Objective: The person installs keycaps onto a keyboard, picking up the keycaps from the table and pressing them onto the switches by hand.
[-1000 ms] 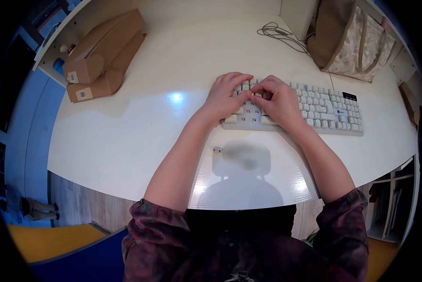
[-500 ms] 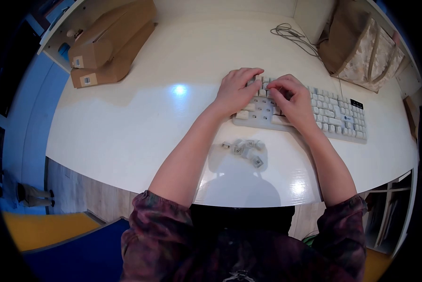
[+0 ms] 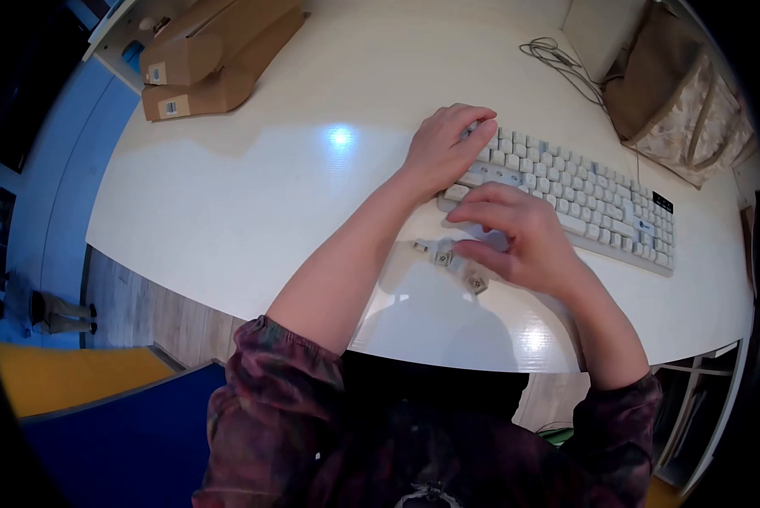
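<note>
A white keyboard (image 3: 604, 199) lies at a slant on the white desk, with bare key sockets showing near its left end. My left hand (image 3: 448, 148) rests over the keyboard's upper left corner, fingers wrapped round its edge. In front of the keyboard, my right hand (image 3: 515, 237) hovers over the loose keycaps (image 3: 443, 256), thumb and fingers apart with nothing visible between them. One more keycap (image 3: 476, 283) lies below the right thumb; others are partly hidden by the hand.
Brown cardboard boxes (image 3: 202, 68) sit at the desk's back left. A coiled cable (image 3: 558, 59) lies at the back right beside a brown and patterned bag (image 3: 676, 110). Open shelves (image 3: 693, 406) stand below the desk's right edge.
My right hand has left the keys and come down over the loose keycaps, its fingers opening. The left hand stays on the keyboard's corner. The whole view has shifted and turned slightly.
</note>
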Action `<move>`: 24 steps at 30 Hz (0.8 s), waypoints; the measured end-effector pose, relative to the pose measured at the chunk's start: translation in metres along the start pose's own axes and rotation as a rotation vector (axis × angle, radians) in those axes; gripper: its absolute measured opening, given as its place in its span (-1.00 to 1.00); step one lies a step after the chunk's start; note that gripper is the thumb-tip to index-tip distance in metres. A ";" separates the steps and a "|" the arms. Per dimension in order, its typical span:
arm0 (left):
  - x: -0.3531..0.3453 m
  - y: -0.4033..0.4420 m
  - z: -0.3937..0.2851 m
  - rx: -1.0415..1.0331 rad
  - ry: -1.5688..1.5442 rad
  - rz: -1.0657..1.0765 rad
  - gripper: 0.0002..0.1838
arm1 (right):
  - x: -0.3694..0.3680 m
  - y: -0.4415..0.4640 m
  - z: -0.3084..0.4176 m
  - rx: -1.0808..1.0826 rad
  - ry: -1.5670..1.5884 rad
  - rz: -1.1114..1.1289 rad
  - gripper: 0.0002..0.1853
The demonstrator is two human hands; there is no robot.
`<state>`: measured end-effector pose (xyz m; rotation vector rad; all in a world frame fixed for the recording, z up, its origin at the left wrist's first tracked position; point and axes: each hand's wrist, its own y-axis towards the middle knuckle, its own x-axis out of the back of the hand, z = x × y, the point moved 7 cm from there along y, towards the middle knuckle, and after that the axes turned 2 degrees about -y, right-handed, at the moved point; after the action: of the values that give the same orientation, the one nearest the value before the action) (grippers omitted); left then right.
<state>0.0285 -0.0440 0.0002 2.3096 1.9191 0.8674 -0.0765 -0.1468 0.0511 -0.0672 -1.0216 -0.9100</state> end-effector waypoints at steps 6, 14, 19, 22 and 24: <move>-0.001 0.003 0.001 0.018 0.037 0.004 -0.58 | -0.041 0.002 0.013 0.083 -0.207 -0.134 -0.81; -0.001 0.004 0.001 -0.005 -0.030 -0.011 -0.61 | -0.015 0.000 -0.003 -0.032 -0.042 -0.319 -0.88; 0.012 0.004 -0.007 -0.105 -0.159 -0.133 -0.71 | 0.028 -0.007 -0.059 -0.343 0.384 -0.568 -0.84; 0.018 0.003 -0.022 -0.254 0.018 -0.115 -0.75 | 0.037 -0.008 -0.081 -0.362 0.427 -0.628 -0.81; 0.013 0.002 -0.031 -0.338 0.088 -0.100 -0.77 | 0.039 -0.009 -0.085 -0.353 0.365 -0.638 -0.80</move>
<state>0.0186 -0.0435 0.0326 1.9965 1.7378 1.1925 -0.0152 -0.2147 0.0309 0.1344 -0.5283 -1.6126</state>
